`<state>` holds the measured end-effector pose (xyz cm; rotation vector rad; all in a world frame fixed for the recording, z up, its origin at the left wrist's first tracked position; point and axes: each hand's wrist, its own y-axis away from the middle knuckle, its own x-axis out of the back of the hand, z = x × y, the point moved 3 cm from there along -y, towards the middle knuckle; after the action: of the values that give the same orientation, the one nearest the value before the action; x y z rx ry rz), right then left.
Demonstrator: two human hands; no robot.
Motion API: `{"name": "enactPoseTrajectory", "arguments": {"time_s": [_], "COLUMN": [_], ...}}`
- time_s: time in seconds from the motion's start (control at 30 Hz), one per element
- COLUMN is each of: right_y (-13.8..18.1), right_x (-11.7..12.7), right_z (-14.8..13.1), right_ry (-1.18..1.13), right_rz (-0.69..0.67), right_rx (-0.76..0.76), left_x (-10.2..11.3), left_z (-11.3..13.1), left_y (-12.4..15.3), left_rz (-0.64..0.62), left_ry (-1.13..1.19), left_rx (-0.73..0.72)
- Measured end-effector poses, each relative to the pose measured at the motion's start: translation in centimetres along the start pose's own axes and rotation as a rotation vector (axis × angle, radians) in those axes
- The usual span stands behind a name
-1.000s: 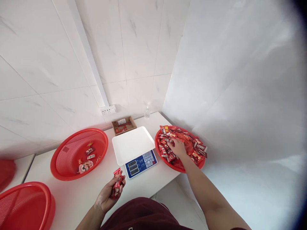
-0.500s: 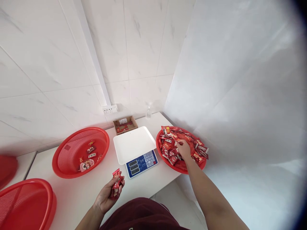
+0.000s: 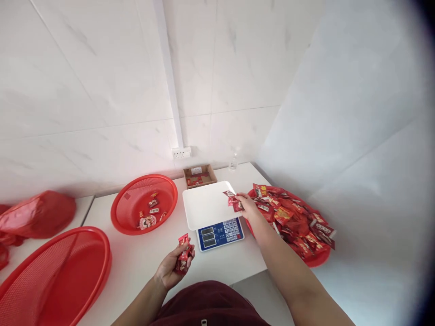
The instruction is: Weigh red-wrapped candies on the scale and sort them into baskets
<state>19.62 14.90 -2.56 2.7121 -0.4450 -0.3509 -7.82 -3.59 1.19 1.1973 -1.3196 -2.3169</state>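
My left hand (image 3: pixel 173 267) is closed around several red snack packets (image 3: pixel 184 252), in front of the weighing scale (image 3: pixel 220 234). Pinched in the fingers of my right hand (image 3: pixel 248 207) are red and dark red snack packets (image 3: pixel 234 202), held over the right edge of the scale's white tray (image 3: pixel 204 206). Nothing lies on that tray. To the right, a red basket (image 3: pixel 324 261) is heaped with red wrapped snacks (image 3: pixel 288 217); my right forearm crosses its near left side.
Left of the scale, a red mesh basket (image 3: pixel 118 203) holds a few packets. Another red basket (image 3: pixel 107 253) stands nearer at the left, with red bags (image 3: pixel 44 215) behind it. A cardboard box (image 3: pixel 200 184) and a clear bottle (image 3: pixel 233 162) stand by the wall.
My right hand has come left out of the heaped basket to the scale tray, with packets in its fingers. The left hand still grips its packets. The whole view has shifted.
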Motion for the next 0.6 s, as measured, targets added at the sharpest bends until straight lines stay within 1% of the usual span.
{"name": "enactPoseTrajectory", "arguments": {"time_s": [0.07, 0.1, 0.2, 0.37, 0.5, 0.6], "right_y": [-0.2, -0.4, -0.8, -1.6, -2.0, -2.1], "right_x": [-3.2, -4.3, -6.2, -6.9, -6.9, -6.3], "right_z": [1.5, 2.2, 3.7, 4.0, 3.7, 3.2], "right_ry": [0.007, 0.014, 0.039, 0.078, 0.11, 0.106], "right_rz": [-0.039, -0.046, -0.023, 0.022, 0.035, 0.07], "right_rx": [-0.041, -0.06, -0.094, -0.073, -0.033, 0.0], "left_x": [0.5, 0.8, 1.7, 2.6, 2.5, 2.1], "left_z": [0.3, 0.4, 0.9, 1.1, 1.0, 1.0], "left_y": [0.2, 0.4, 0.6, 0.8, 0.8, 0.8], "left_rz": [0.014, 0.016, 0.018, 0.026, 0.043, 0.037], "left_ry": [0.021, 0.032, 0.058, 0.095, 0.099, 0.094], "left_rx": [-0.009, -0.017, -0.042, -0.066, -0.049, -0.043]}}
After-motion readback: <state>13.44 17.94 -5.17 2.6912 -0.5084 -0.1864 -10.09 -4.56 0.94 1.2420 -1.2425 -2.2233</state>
